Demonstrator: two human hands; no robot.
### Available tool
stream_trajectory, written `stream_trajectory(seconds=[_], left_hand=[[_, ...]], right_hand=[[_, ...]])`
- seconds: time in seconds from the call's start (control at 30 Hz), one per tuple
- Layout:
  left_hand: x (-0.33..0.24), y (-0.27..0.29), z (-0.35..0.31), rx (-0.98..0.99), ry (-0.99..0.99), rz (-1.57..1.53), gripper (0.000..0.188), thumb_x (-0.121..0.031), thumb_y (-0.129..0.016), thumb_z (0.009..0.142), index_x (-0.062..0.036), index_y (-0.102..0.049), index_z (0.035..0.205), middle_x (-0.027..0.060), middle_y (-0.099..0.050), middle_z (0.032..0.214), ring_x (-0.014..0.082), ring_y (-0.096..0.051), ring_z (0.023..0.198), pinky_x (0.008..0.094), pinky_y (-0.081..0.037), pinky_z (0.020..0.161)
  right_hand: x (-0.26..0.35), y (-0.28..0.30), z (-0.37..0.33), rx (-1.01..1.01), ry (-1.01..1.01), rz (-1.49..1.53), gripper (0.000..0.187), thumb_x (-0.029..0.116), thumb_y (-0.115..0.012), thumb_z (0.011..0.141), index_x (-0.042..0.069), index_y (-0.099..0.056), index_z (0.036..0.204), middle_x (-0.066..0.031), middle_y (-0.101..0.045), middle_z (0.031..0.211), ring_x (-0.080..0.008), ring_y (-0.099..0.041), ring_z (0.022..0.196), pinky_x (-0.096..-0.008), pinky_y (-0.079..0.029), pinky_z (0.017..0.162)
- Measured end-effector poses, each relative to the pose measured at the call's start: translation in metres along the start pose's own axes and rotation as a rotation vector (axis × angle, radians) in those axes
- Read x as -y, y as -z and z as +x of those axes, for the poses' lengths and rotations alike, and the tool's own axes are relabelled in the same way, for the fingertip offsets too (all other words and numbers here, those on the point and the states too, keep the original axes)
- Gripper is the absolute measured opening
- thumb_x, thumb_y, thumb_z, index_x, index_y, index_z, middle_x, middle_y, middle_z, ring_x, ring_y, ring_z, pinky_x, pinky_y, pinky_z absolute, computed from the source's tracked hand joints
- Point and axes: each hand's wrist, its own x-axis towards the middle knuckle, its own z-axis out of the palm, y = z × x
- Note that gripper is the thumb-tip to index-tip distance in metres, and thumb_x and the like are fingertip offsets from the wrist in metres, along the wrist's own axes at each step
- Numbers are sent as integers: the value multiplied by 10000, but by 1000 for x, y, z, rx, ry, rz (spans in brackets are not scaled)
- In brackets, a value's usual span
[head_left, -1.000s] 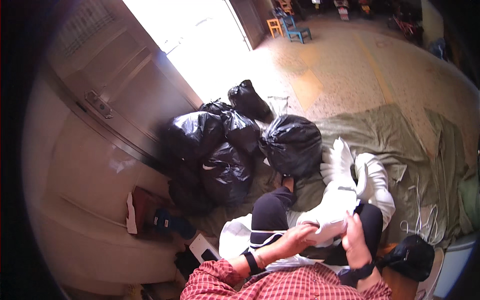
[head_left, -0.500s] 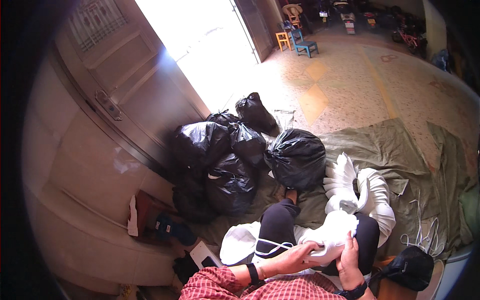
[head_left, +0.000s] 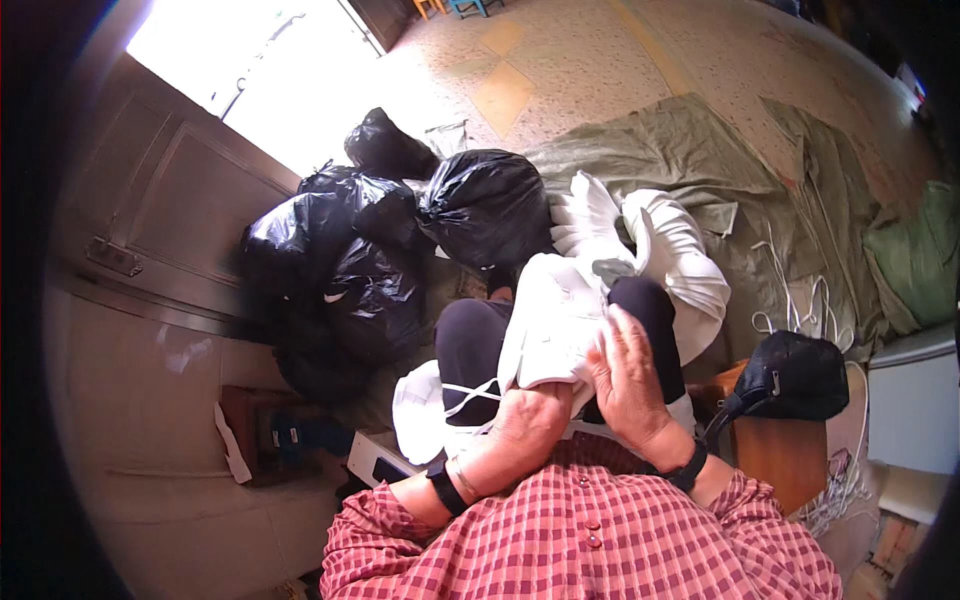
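Note:
A white shoe upper lies over my lap, its far end between my knees. My left hand reaches into its near opening, so the fingers are hidden inside. Along its right side my right hand lies with the fingers stretched out, touching the white surface. White cords cross my left knee beside another white piece. Just beyond my right knee, nested white uppers stand in curved stacks.
Several tied black bags are heaped ahead and left, near a door. A green cloth covers the floor. At right are a black pouch on a wooden stool, and loose white cords.
My view has tilted down and shifted right. My left hand has moved from the upper's edge into its opening, and my right hand now lies flatter along the side.

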Motion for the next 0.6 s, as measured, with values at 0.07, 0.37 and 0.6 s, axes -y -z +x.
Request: stream_trajectory(seconds=[0.07,0.37,0.6], left_hand=[[-7,-18,-5,80,-24,58,300,-154,-602,782,20,-627,1026,135,-603,853,265,-609,747,388,-461,541],[-9,-52,-19,35,-75,258,379,-145,-601,819,-20,-645,1174,177,-637,1016,341,-650,960,483,-556,731],[-19,-65,-19,299,-104,260,327,-158,-614,858,-58,-629,1170,118,-627,976,257,-641,911,357,-528,620]], right_hand=[[-6,-7,-13,54,14,128,668,304,-560,980,-120,-301,1427,-317,-371,1427,-453,-378,1336,-468,-292,1142],[1,36,17,497,16,-90,471,380,-602,926,-31,-603,1156,-195,-630,1177,-323,-559,1166,-465,-438,970],[-135,156,-26,142,-325,-928,423,472,-651,862,69,-657,989,-102,-652,984,-290,-592,1012,-476,-370,963]])
